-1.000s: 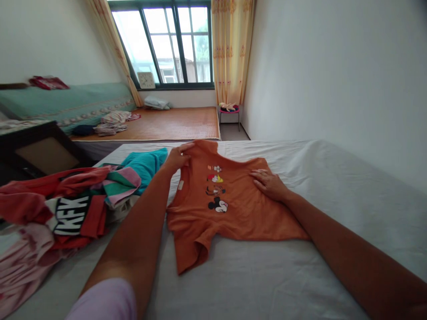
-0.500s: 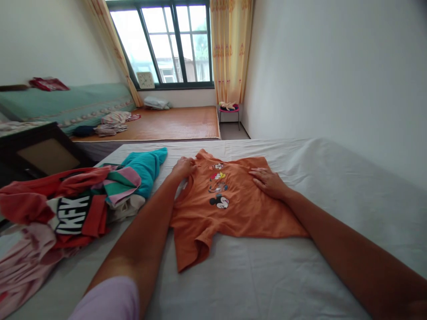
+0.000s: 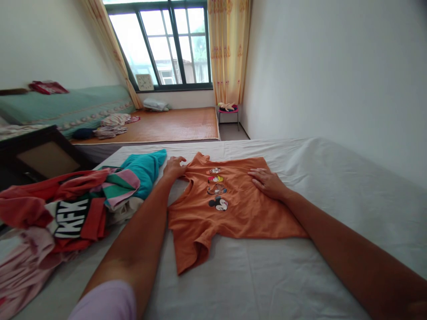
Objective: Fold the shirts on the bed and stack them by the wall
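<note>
Both bare arms stretch forward, nearly straight. The left hand (image 3: 174, 167) lies palm down with fingers loosely curled. The right hand (image 3: 267, 182) rests flat, its fingers together and pointing left.

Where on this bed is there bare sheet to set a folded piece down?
Bare white sheet lies right of the orange shirt, toward the wall, and in front of its hem. The left side is crowded by the clothes pile.

Orange T-shirt (image 3: 233, 209) with cartoon prints, spread flat, print side up, on the white bed sheet (image 3: 333, 178).
</note>
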`<state>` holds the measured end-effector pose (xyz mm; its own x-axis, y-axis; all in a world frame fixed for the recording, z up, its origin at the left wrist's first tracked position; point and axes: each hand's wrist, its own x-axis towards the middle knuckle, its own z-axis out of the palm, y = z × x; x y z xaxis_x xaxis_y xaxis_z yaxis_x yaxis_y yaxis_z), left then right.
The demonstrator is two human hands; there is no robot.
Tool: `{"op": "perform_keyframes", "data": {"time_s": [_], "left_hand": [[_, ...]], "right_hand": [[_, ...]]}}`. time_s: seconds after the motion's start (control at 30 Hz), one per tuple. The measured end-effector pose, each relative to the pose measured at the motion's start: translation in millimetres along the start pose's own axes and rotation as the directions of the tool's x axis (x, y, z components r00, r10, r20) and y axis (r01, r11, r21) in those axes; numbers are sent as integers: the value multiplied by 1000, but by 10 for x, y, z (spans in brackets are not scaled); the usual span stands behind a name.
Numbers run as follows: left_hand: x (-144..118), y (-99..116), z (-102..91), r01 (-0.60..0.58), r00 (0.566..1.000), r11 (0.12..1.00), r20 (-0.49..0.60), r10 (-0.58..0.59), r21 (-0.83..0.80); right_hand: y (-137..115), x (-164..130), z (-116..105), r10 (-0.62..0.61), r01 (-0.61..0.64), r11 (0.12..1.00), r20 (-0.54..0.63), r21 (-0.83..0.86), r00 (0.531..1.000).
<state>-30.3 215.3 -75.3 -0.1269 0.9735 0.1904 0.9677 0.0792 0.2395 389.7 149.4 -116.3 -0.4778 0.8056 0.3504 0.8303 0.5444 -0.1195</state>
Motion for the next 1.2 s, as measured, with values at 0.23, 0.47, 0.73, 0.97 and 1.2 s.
{"op": "perform_keyframes", "data": {"time_s": [0.23, 0.47, 0.73, 0.97, 1.2], "left_hand": [[-16, 183, 166, -222, 974, 975, 57, 220, 30], [-64, 94, 133, -170, 985, 983, 19, 169, 62], [-11, 86, 75, -91, 992, 992, 85, 98, -87], [-2, 92, 66, -248, 959, 927, 65, 277, -281], [-49, 296, 64, -134, 986, 989, -107, 127, -60]], "right_hand": [[-31, 4, -28, 13, -13, 1000, 15, -4, 1000], [25, 6, -2, 258, -254, 965, 47, -72, 965], [346, 698, -205, 320, -318, 947, 43, -48, 947], [431, 1108, -29, 351, -339, 935, 146, -105, 925], [340, 1144, -11, 346, -354, 935, -133, -37, 929]]}}
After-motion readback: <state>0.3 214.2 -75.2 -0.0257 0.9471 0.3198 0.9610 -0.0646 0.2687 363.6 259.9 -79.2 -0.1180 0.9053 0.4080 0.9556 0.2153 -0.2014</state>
